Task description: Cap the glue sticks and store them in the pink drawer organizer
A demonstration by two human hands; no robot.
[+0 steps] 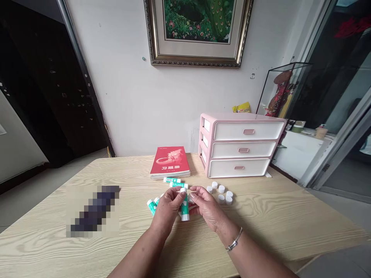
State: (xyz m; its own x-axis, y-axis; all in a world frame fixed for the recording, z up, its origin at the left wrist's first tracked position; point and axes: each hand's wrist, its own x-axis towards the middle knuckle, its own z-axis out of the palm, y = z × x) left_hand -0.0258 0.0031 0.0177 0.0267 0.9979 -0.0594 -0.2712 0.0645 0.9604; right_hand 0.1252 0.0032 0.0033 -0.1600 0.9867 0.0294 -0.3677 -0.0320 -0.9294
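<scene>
Far right on the table (275, 216), a pink-framed drawer unit (232, 152) stands with three white drawers pushed in, so whatever they hold is hidden from me. Beyond it, a dark-edged case holds a figure (279, 98) in red with a round brown hat.

Near the middle, the left hand (166, 208) has thumb and fingers clamped on a green-and-white tube (184, 206), held upright with a slight tilt; I can't see inside it. The right hand (207, 206), just beside it, has thumb and fingertips brought together around a small white piece (190, 198), too covered for me to tell its full shape. More tubes of the same colouring lie around: two (179, 185) just beyond the hands, others (151, 207) partly covered by the left hand.

To the right are several loose white caps (222, 189), short, smooth cylinders, some touching. A thick red book (170, 160) with a pale dragon-like design lies flat on the far side. The tabletop is pale, with wavy wood grain; a silvery bracelet (234, 239) rings the right wrist.
</scene>
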